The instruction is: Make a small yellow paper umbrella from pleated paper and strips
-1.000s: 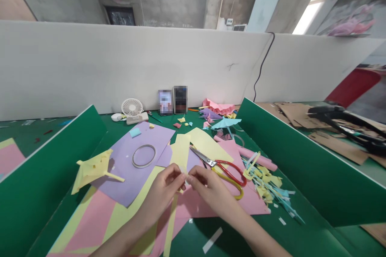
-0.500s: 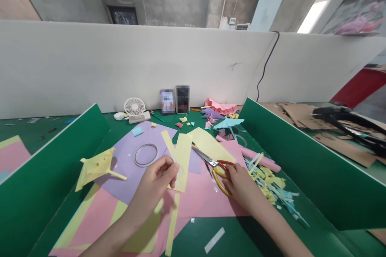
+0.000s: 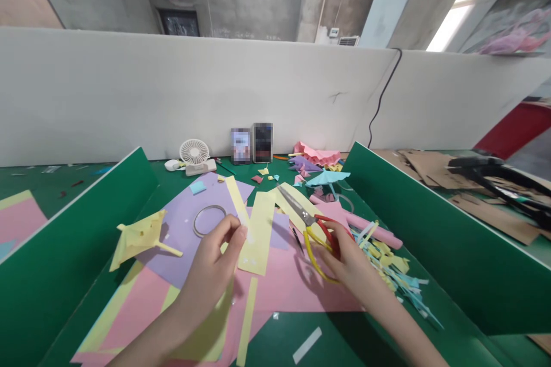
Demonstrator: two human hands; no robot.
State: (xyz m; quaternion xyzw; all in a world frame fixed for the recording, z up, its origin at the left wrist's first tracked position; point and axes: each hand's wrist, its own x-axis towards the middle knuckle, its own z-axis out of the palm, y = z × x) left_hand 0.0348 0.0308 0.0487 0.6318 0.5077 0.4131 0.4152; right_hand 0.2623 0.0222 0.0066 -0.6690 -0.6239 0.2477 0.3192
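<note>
My left hand (image 3: 215, 266) pinches a narrow yellow paper strip (image 3: 235, 199) and holds it up over the coloured sheets. My right hand (image 3: 344, 255) is closed round the red and yellow handles of the scissors (image 3: 307, 217) and has them lifted, blades pointing up and to the left. A wider yellow paper piece (image 3: 258, 229) lies between the two hands on a pink sheet (image 3: 297, 287). A ring of clear tape (image 3: 209, 219) rests on a purple sheet (image 3: 185, 223) beyond my left hand.
A folded yellow paper umbrella (image 3: 138, 236) lies at the left. Paper scraps (image 3: 387, 258) and a pink paper roll (image 3: 370, 229) lie right of the scissors. Green dividers (image 3: 430, 241) flank the green table. A small fan (image 3: 193, 153), two phones (image 3: 252, 143) and paper umbrellas (image 3: 318, 169) stand by the white wall.
My right hand left the strip, went right to the scissors, gripped their handles and lifted them. My left hand kept the yellow strip and raised it a little.
</note>
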